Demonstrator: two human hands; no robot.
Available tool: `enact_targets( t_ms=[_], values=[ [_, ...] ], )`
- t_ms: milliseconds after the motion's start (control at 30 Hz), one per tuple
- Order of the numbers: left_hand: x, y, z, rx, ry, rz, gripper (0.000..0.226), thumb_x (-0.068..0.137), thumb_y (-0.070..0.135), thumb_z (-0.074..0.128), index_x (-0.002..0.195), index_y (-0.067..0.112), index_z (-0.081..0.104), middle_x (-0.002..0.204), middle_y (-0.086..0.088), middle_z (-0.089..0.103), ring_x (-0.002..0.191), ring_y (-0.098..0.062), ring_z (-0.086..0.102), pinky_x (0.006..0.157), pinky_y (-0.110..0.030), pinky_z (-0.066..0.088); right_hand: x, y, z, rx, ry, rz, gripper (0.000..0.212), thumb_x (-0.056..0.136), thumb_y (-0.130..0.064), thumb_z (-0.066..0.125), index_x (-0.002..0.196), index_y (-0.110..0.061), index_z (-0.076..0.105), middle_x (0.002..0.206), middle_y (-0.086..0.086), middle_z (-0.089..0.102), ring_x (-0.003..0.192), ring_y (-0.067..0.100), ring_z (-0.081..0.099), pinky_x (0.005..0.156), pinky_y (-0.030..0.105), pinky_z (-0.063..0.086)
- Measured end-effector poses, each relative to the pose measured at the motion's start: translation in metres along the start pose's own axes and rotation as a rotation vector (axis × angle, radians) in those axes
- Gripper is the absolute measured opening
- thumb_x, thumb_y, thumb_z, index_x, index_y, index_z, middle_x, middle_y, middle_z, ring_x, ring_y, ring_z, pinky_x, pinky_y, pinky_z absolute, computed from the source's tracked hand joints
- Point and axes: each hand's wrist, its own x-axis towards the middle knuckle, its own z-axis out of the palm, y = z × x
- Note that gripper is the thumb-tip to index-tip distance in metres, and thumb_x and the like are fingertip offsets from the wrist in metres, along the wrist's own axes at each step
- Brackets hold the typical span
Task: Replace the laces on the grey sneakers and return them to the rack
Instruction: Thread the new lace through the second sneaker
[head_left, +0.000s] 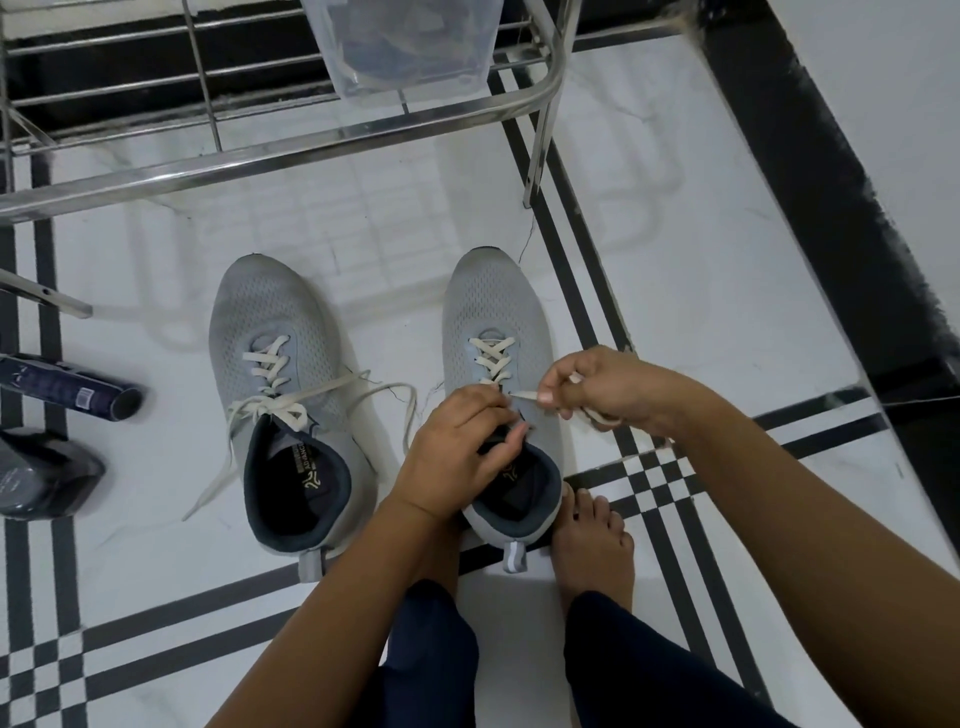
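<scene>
Two grey sneakers stand side by side on the tiled floor, toes pointing away from me. The left sneaker (280, 364) carries a cream lace tied in a loose bow (275, 405), its ends trailing over the floor. On the right sneaker (493, 317) a cream lace (491, 356) crosses the lower eyelets. My left hand (457, 447) grips the tongue and collar of the right sneaker. My right hand (608, 389) pinches the cream lace end beside the upper eyelets, with more lace bunched in its palm.
A steel shoe rack (291, 150) stands just beyond the sneakers, with a clear plastic bag (400, 47) on its shelf. A dark can (67, 387) and a dark plastic-wrapped bundle (41, 473) lie at the left. My bare feet (592, 545) are behind the right sneaker.
</scene>
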Motion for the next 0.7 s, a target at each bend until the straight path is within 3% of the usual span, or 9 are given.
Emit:
enact_targets(
  t_ms=[100, 200, 267, 367, 467, 600, 700],
  values=[
    [0.000, 0.004, -0.005, -0.018, -0.018, -0.050, 0.028, 0.088, 0.026, 0.054, 0.091, 0.004, 0.071, 0.098, -0.010, 0.068, 0.102, -0.014, 0.054, 0.097, -0.015, 0.036, 0.002, 0.004, 0.006, -0.178, 0.062, -0.018, 0.013, 0.085, -0.021, 0.068, 0.087, -0.008, 0.067, 0.070, -0.002, 0.060, 0.052, 0.005, 0.046, 0.048, 0.017, 0.039],
    [-0.003, 0.011, -0.021, -0.178, 0.043, -0.443, 0.034, 0.088, 0.038, 0.052, 0.111, 0.016, 0.065, 0.103, 0.004, 0.065, 0.099, -0.005, 0.055, 0.090, -0.014, 0.041, 0.004, 0.001, 0.005, -0.327, 0.172, -0.053, 0.028, 0.081, -0.029, 0.071, 0.098, -0.007, 0.068, 0.091, 0.000, 0.063, 0.074, 0.007, 0.054, 0.062, 0.020, 0.043],
    [-0.002, 0.008, -0.031, -0.267, 0.031, -0.700, 0.027, 0.086, 0.039, 0.060, 0.105, 0.021, 0.063, 0.090, 0.005, 0.064, 0.084, -0.006, 0.058, 0.076, -0.018, 0.045, 0.002, -0.005, 0.003, -0.347, 0.235, -0.097, 0.030, 0.080, -0.031, 0.072, 0.101, -0.011, 0.066, 0.097, -0.002, 0.061, 0.088, 0.010, 0.054, 0.070, 0.022, 0.042],
    [0.002, 0.004, -0.038, -0.390, -0.138, -0.882, 0.018, 0.082, 0.038, 0.065, 0.087, 0.023, 0.057, 0.079, -0.002, 0.060, 0.066, -0.013, 0.055, 0.064, -0.027, 0.047, 0.000, -0.016, 0.008, -0.239, 0.222, -0.122, 0.016, 0.084, -0.025, 0.068, 0.085, -0.009, 0.066, 0.078, -0.002, 0.062, 0.074, 0.011, 0.055, 0.058, 0.017, 0.040],
    [0.005, 0.000, -0.039, -0.477, -0.233, -0.933, 0.015, 0.084, 0.032, 0.065, 0.083, 0.022, 0.054, 0.073, -0.002, 0.056, 0.059, -0.015, 0.050, 0.058, -0.030, 0.045, -0.001, -0.023, 0.013, -0.144, 0.132, -0.055, 0.021, 0.087, -0.022, 0.062, 0.068, -0.012, 0.062, 0.066, -0.001, 0.059, 0.055, 0.011, 0.049, 0.052, 0.020, 0.039],
    [0.010, 0.002, -0.039, -0.500, -0.210, -0.944, 0.014, 0.086, 0.024, 0.064, 0.077, 0.018, 0.056, 0.068, 0.000, 0.056, 0.059, -0.013, 0.050, 0.058, -0.027, 0.044, -0.001, -0.022, 0.010, -0.080, 0.177, 0.005, 0.019, 0.091, -0.021, 0.057, 0.078, -0.010, 0.063, 0.070, 0.000, 0.061, 0.055, 0.012, 0.048, 0.049, 0.022, 0.040],
    [0.017, 0.009, -0.041, -0.558, -0.143, -0.984, 0.016, 0.087, 0.020, 0.062, 0.075, 0.013, 0.056, 0.061, -0.001, 0.052, 0.049, -0.006, 0.047, 0.051, -0.016, 0.042, -0.002, -0.015, 0.008, -0.104, 0.199, 0.051, 0.014, 0.091, -0.016, 0.057, 0.089, -0.005, 0.064, 0.080, 0.006, 0.063, 0.056, 0.012, 0.049, 0.048, 0.022, 0.042]
  ],
)
